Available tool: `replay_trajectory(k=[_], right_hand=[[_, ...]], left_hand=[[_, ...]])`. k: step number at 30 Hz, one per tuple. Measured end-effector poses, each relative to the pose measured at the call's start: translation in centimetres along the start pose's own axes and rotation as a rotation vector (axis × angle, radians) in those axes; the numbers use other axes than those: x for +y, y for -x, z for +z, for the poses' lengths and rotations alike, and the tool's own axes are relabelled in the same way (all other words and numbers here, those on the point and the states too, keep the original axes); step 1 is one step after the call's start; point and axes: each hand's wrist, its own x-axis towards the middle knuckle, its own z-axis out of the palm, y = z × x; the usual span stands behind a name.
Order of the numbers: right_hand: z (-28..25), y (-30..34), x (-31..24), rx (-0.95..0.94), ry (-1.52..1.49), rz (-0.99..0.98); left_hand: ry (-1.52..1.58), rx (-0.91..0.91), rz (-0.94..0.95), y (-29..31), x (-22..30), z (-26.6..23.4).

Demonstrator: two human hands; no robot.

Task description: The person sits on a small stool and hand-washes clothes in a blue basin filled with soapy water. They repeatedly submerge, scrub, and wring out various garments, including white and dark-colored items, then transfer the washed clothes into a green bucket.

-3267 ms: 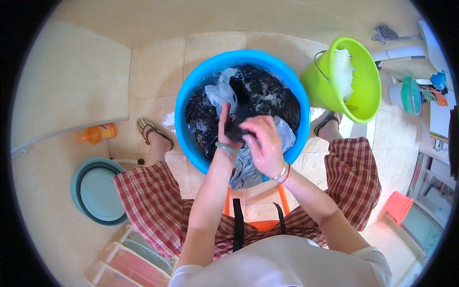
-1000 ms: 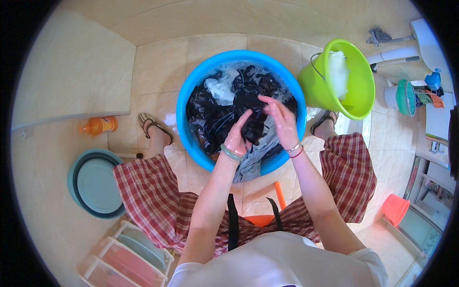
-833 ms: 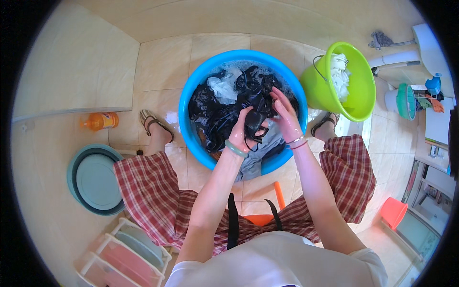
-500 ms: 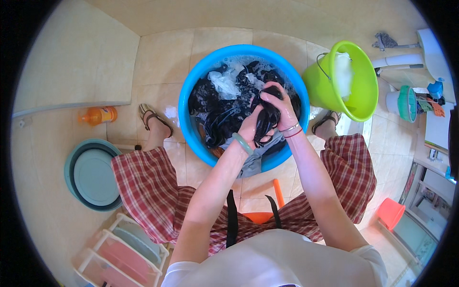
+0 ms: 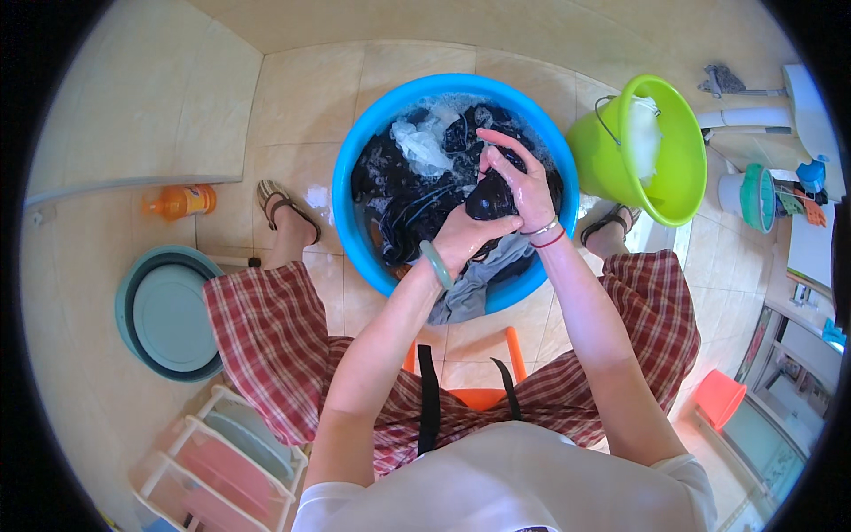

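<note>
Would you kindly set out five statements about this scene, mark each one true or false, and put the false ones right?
1. The left hand and the right hand hold a black cloth between them. True.
2. The lime green bucket is to the left of the blue tub. False: the lime green bucket is to the right of the blue tub.
3. A grey cloth lies over the near rim of the blue tub. True.
4. The orange bottle is inside the blue tub. False: the orange bottle is outside the blue tub, to its left.
5. The person wears red plaid trousers. True.
</note>
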Motion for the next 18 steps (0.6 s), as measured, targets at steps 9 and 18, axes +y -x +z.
replay_trajectory(k=[9,18], right_hand=[[1.3,-0.4,0.6,-0.012,0.223,-0.034],[1.9,-0.4,1.4,0.12,0.443,-0.015]], left_hand=[[-0.601,0.254,0.222,-1.0,-1.8,0.2],[-0.9,0.313,0.19,-0.4,-0.9,0.6]])
